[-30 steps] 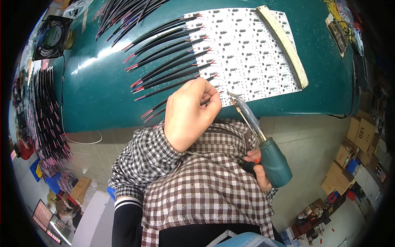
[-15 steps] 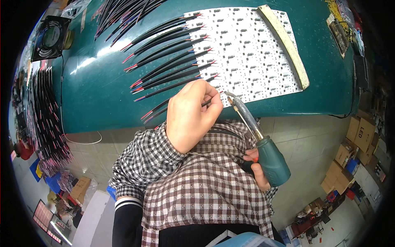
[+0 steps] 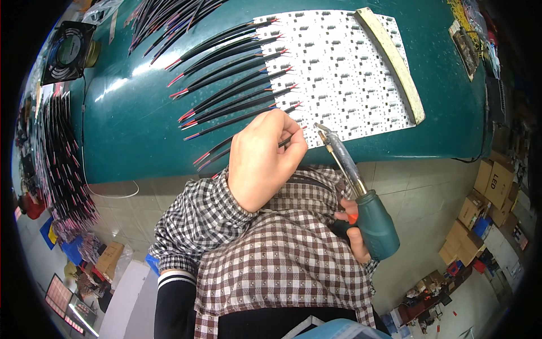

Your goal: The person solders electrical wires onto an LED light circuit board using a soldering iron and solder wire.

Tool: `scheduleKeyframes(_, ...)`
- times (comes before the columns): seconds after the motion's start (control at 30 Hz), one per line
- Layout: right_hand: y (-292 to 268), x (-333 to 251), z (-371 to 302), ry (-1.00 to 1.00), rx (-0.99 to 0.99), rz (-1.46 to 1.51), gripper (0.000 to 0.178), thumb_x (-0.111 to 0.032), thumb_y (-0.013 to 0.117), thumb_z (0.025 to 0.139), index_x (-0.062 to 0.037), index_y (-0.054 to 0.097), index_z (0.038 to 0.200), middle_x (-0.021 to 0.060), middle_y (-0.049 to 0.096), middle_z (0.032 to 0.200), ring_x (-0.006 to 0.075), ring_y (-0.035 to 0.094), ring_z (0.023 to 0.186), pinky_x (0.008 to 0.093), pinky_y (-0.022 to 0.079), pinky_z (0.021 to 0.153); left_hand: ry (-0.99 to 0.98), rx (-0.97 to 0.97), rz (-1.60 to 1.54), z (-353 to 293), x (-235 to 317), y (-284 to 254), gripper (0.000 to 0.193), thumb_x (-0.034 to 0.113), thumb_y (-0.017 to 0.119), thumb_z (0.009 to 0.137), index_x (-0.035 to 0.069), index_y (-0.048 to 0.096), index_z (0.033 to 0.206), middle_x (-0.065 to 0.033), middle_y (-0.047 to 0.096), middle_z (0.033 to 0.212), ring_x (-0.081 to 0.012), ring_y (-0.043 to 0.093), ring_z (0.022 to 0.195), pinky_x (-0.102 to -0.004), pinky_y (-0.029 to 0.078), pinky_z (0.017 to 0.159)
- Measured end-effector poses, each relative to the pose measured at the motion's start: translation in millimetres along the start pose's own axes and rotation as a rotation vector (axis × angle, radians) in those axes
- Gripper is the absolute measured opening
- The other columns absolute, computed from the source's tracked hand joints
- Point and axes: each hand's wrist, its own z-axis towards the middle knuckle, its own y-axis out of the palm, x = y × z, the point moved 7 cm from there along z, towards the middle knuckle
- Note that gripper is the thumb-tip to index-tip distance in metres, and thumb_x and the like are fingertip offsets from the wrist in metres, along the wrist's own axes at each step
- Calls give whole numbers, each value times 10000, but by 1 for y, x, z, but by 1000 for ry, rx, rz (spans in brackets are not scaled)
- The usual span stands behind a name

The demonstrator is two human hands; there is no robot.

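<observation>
A white circuit board sheet (image 3: 339, 73) dotted with small dark components lies on the green table. Black-sleeved wires (image 3: 226, 79) with red and blue ends run side by side onto its left edge. My left hand (image 3: 264, 155) pinches one black cable (image 3: 287, 140) near the board's lower left corner, its red tip poking past the fingers. In my right hand (image 3: 355, 240) is a soldering iron with a green handle (image 3: 377, 226), gripped from below and partly hidden by it. The iron's tip (image 3: 319, 127) is over the board's lower part, a little right of the cable end.
A pale bar (image 3: 392, 65) lies across the board's right side. More cables lie at the far left (image 3: 169, 22) and hang in a bundle (image 3: 62, 158) off the left table edge, below a black fan (image 3: 69, 52). Cardboard boxes (image 3: 497, 183) stand at right.
The soldering iron has shifted slightly right, its tip drawing away from the cable end. My left hand has hardly moved and still pinches the cable.
</observation>
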Motion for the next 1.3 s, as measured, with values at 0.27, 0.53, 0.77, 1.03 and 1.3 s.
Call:
scheduleKeyframes(0.27,3,3,-4,-21,-21,3,684,-85,776,825,116,395,1356,255,642,1119,316,671,1047,392,581,871,-57,-11,48,4,-1,0,99,35,700,793,-23,621,803,-82,650,708,-114,619,620,-246,505,601)
scheduleKeyframes(0.53,2,6,-5,-23,-59,-59,723,-120,814,800,114,401,1346,275,645,1118,318,681,1027,389,579,872,-67,-1,42,3,-3,2,82,24,692,791,-21,623,801,-76,654,702,-100,618,618,-239,502,592)
scheduleKeyframes(0.77,2,4,-5,-44,-55,-81,720,-127,820,795,111,411,1338,285,655,1095,302,697,986,377,578,861,-49,-3,52,3,-3,3,90,27,695,791,-21,619,797,-76,655,704,-104,623,619,-241,502,588)
scheduleKeyframes(1.03,4,3,-4,0,-28,-51,690,-108,813,797,118,424,1321,277,666,1070,283,703,962,368,574,859,-49,13,31,4,-3,2,134,77,698,773,21,577,766,-109,630,704,-263,628,597,-355,498,542)
scheduleKeyframes(1.3,2,4,-3,-170,-147,-198,610,-67,790,798,134,462,1272,247,684,1005,265,707,930,363,564,874,-3,47,72,3,0,2,146,75,704,781,26,567,769,-102,627,709,-250,629,576,-344,501,525)
